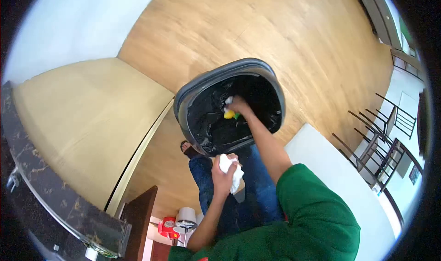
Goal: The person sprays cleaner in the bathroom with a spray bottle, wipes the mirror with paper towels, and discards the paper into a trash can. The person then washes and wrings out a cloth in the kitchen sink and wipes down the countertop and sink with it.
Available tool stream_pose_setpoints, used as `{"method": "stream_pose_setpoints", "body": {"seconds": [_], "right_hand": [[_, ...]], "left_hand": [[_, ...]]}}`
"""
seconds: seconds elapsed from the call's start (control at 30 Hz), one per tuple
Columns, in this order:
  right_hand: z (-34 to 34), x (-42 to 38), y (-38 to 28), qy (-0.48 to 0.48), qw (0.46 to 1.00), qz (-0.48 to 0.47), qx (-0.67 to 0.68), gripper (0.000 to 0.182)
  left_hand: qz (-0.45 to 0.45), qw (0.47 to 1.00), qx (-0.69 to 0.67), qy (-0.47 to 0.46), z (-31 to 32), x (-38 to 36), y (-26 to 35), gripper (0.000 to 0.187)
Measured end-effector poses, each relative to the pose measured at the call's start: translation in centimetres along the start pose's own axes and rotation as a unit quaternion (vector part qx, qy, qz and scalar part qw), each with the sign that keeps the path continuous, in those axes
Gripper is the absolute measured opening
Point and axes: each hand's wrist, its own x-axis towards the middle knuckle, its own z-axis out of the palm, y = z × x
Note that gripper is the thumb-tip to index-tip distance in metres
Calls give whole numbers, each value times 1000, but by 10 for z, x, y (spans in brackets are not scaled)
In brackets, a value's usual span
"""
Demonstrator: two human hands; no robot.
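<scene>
A black bin (pixel 183 105) with a dark plastic liner stands tilted toward me at the middle of the view. My right hand (pixel 239 105) reaches down inside it, fingers curled and partly hidden. Around those fingers show a small white piece (pixel 228 100), a yellow piece (pixel 228 115) and a bit of green (pixel 237 116), too small to name. Just outside the bin's near rim, my left hand (pixel 222 178) is closed around a crumpled white cloth (pixel 237 178), whose loose end hangs down.
Wood-patterned floor (pixel 303 45) surrounds the bin. At left are a beige panel (pixel 87 118) and a dark marbled counter edge (pixel 59 187). Dark metal-framed chairs (pixel 381 146) stand at right beyond a white surface (pixel 321 155). A red object (pixel 168 227) lies low, behind me.
</scene>
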Motion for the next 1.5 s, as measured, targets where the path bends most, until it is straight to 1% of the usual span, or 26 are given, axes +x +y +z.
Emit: {"method": "stream_pose_setpoints", "body": {"seconds": [0.03, 0.07, 0.13, 0.17, 0.27, 0.3, 0.4, 0.43, 0.47, 0.5, 0.53, 0.63, 0.73, 0.77, 0.8, 0.83, 0.87, 0.93, 0.97, 1.07, 1.17, 1.27, 1.3, 1.37, 1.4, 1.5], "right_hand": [[-4, -42, -7, 37, 998, -34, -31, 47], [-7, -83, -13, 77, 993, -66, -65, 46], [-7, -194, -15, 118, 960, -244, -71, 50], [0, -224, -13, 104, 955, -275, -37, 52], [24, -275, 3, 88, 923, -373, 16, 65], [15, -294, 0, 41, 933, -358, 6, 74], [4, -303, 23, 28, 890, -448, 78, 77], [7, -295, 39, -30, 886, -438, 152, 76], [9, -285, 55, -39, 892, -336, 299, 73], [10, -275, 70, -49, 871, -224, 434, 70], [10, -264, 82, -61, 825, -104, 552, 67], [14, -218, 92, 61, 875, 38, 480, 62], [45, -172, 90, 143, 798, -109, 576, 59], [49, -161, 86, 147, 784, -125, 590, 58], [43, -167, 65, 152, 764, -114, 617, 55], [42, -154, 64, 120, 758, -123, 629, 52], [40, -136, 54, 126, 767, -159, 609, 51], [25, -115, 23, 77, 785, -183, 587, 56], [19, -116, -13, 79, 778, -215, 585, 54], [-2, -104, -120, 80, 811, -272, 512, 51], [-9, -14, -181, -82, 809, -304, 496, 53], [-11, -89, -241, -9, 920, -205, 333, 56], [-11, -113, -247, 29, 917, -273, 289, 54], [-14, -150, -257, 65, 870, -328, 361, 41], [-16, -173, -257, 94, 833, -399, 371, 39], [0, -290, -276, 218, 703, -568, 368, 33]], "left_hand": [[9, 1000, 19, 1, 4, -1, 8, 14], [22, 998, 51, -31, -4, 2, -1, 27], [-39, 994, -99, -37, 5, -8, 17, 42], [-72, 986, -124, -89, -1, -12, 20, 53], [-58, 967, -213, -127, -1, -17, 2, 57], [-47, 975, -187, -113, 2, -22, 4, 54], [-87, 976, -156, -127, -2, -26, 9, 50], [-84, 978, -151, -115, -3, -26, 5, 45], [-100, 979, -136, -113, -6, -28, 5, 44], [-115, 980, -121, -109, -9, -32, 4, 44], [-128, 980, -109, -104, -12, -36, 3, 43], [-117, 984, -101, -92, -26, -50, -5, 43], [-102, 982, -126, -91, -51, -73, -20, 43], [-87, 983, -140, -81, -60, -79, -23, 43], [-77, 985, -148, -50, -68, -88, -26, 43], [-67, 986, -149, -42, -77, -96, -34, 41], [-54, 986, -153, -30, -85, -102, -40, 39], [-22, 988, -152, 3, -96, -122, -44, 37], [-8, 988, -150, 23, -102, -128, -48, 38], [7, 982, -177, 64, -109, -143, -55, 42], [4, 975, -195, 106, -125, -166, -59, 42], [2, 952, -246, 181, -152, -207, -77, 38], [4, 939, -273, 209, -165, -223, -86, 37], [39, 913, -311, 261, -192, -243, -122, 33], [69, 900, -320, 288, -207, -252, -147, 30], [45, 853, -375, 360, -238, -293, -184, 28]]}}
